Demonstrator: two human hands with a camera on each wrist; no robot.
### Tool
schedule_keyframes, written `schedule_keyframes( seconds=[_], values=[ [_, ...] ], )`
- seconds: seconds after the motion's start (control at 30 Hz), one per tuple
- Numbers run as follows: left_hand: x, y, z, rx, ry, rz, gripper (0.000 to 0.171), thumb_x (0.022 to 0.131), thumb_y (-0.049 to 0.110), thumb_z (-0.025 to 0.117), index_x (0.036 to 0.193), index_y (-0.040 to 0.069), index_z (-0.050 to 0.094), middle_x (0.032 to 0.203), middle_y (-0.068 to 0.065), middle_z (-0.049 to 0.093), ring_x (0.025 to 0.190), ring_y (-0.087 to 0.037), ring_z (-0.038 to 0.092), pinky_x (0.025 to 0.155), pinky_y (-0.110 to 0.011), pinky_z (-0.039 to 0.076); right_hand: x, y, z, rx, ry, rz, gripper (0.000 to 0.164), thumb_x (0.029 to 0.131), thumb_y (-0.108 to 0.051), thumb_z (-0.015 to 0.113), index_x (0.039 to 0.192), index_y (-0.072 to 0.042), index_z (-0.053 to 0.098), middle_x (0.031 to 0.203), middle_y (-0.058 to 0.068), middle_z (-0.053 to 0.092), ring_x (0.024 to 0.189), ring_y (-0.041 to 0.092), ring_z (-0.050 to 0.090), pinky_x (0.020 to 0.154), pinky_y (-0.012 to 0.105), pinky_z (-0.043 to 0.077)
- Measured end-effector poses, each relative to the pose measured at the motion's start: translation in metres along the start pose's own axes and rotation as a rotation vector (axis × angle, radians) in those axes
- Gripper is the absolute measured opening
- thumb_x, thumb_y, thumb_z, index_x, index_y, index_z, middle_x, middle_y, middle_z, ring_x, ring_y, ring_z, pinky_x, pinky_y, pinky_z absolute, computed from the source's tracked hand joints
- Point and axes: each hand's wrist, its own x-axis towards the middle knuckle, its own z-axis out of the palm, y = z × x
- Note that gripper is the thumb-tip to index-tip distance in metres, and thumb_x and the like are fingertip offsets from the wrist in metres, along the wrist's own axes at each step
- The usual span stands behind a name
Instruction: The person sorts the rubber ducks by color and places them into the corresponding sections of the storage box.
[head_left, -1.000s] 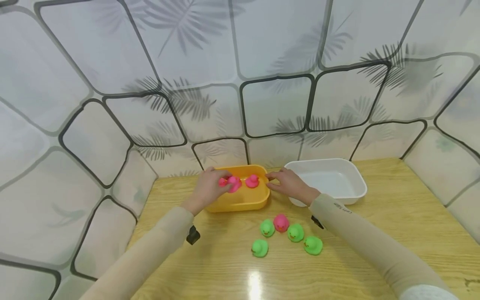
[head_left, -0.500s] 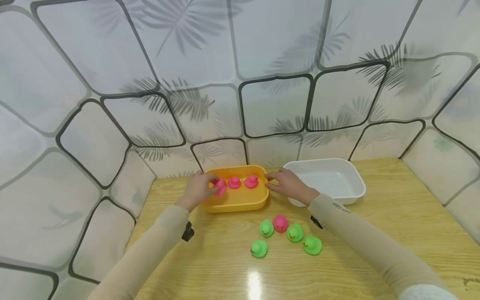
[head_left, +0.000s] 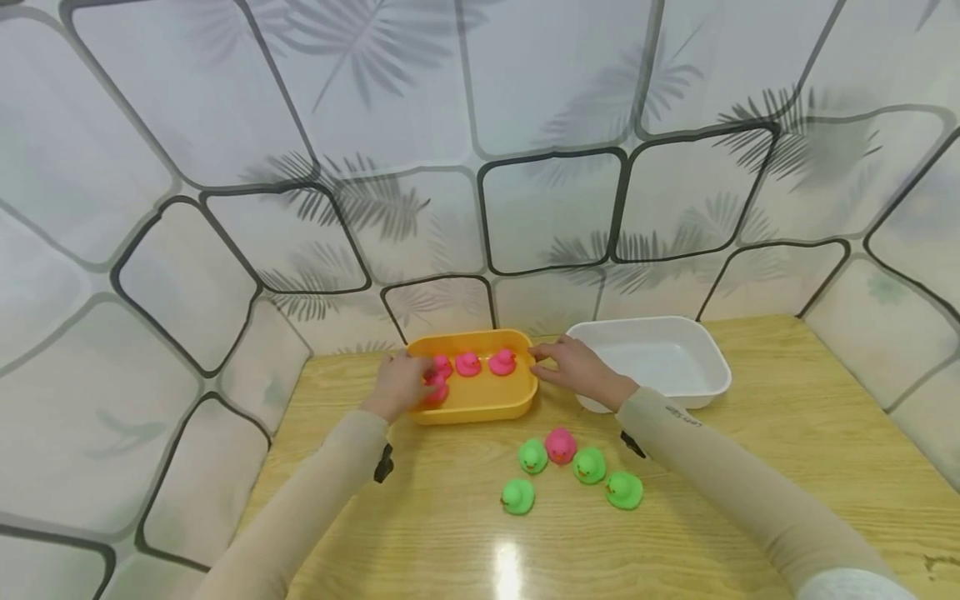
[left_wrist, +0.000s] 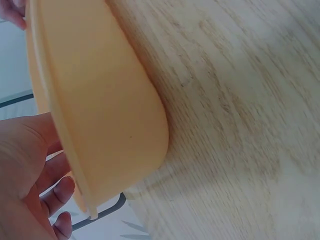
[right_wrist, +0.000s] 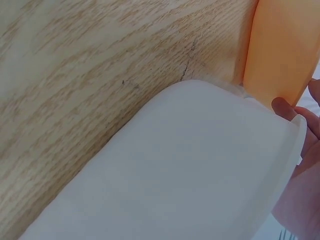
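In the head view my left hand (head_left: 400,385) is over the left end of a yellow-orange plastic tray (head_left: 480,410). It holds a pink rubber duck (head_left: 436,390) low inside the tray, partly covered by the fingers. Three other pink ducks, among them the middle one (head_left: 468,364), sit along the tray's back side. The left wrist view has the tray wall hiding that duck. My right hand (head_left: 573,367) grips the tray's right rim with thumb and fingers; the right wrist view shows its fingertips against the orange wall (right_wrist: 280,50).
A white tray (head_left: 656,362) stands right of the orange one, under my right wrist. On the wooden table (head_left: 435,517) in front lie several green ducks, such as the rightmost one (head_left: 624,491), and a pink duck (head_left: 561,447). A patterned wall rises behind.
My left hand has carried the pink duck leftward past the back row, then down toward the tray's front left. My right hand has stayed at the rim.
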Motion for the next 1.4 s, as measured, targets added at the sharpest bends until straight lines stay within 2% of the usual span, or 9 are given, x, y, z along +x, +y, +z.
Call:
schedule_keyframes(
  seconds=[0.13,0.3,0.53,0.73,0.87,1.1,1.4],
  values=[
    [-0.001,0.002,-0.001,0.011,0.001,-0.004,0.016,0.091,0.028,0.082,0.096,0.014,0.075,0.093,-0.002,0.073,0.1,-0.032,0.058,0.094,-0.054,0.039,0.0,0.0,0.002,-0.003,0.003,0.001,0.04,0.101,-0.027,0.07,0.133,-0.004,0.069,0.122,0.01,0.075,0.101,0.03,0.059,0.089,0.046,0.049],
    [-0.003,0.004,-0.002,0.012,0.005,-0.017,0.017,0.091,0.026,0.081,0.101,0.013,0.077,0.093,-0.002,0.074,0.101,-0.032,0.058,0.096,-0.056,0.04,0.0,-0.001,0.001,-0.013,0.005,0.001,0.039,0.101,-0.027,0.07,0.132,-0.004,0.069,0.121,0.009,0.076,0.1,0.03,0.06,0.089,0.046,0.05],
    [-0.004,0.002,0.002,0.047,0.002,-0.024,0.014,0.092,0.026,0.08,0.099,0.015,0.076,0.094,-0.002,0.074,0.102,-0.034,0.058,0.094,-0.056,0.041,0.0,-0.002,0.0,-0.014,-0.001,0.006,0.04,0.101,-0.027,0.07,0.133,-0.004,0.069,0.121,0.009,0.076,0.101,0.03,0.06,0.089,0.046,0.05],
    [-0.007,0.003,0.002,0.067,0.008,-0.018,0.013,0.092,0.027,0.079,0.095,0.016,0.073,0.094,-0.002,0.074,0.099,-0.033,0.057,0.087,-0.051,0.041,0.0,-0.002,0.001,-0.014,-0.01,0.011,0.04,0.101,-0.028,0.07,0.134,-0.004,0.069,0.122,0.009,0.075,0.102,0.03,0.059,0.09,0.046,0.049],
    [-0.008,0.003,0.001,0.039,0.023,-0.015,0.014,0.092,0.025,0.079,0.102,0.015,0.077,0.101,-0.003,0.077,0.103,-0.034,0.058,0.089,-0.052,0.041,0.0,-0.001,0.001,-0.012,-0.007,0.011,0.04,0.101,-0.028,0.07,0.134,-0.004,0.069,0.122,0.009,0.075,0.101,0.03,0.059,0.09,0.046,0.049],
    [-0.012,0.006,0.0,-0.005,0.095,0.006,0.021,0.092,0.023,0.08,0.109,0.011,0.079,0.105,-0.005,0.078,0.11,-0.038,0.063,0.095,-0.059,0.042,-0.001,0.0,0.0,-0.011,-0.008,0.008,0.041,0.101,-0.028,0.069,0.134,-0.003,0.068,0.123,0.01,0.075,0.1,0.029,0.058,0.088,0.045,0.049],
    [-0.029,0.024,-0.003,-0.09,0.188,0.106,0.02,0.091,0.022,0.081,0.107,0.011,0.079,0.1,-0.002,0.078,0.096,-0.03,0.058,0.086,-0.054,0.043,0.0,0.0,0.002,-0.012,0.004,-0.004,0.041,0.101,-0.029,0.069,0.133,-0.004,0.069,0.122,0.009,0.075,0.101,0.029,0.059,0.089,0.046,0.049]
  ],
)
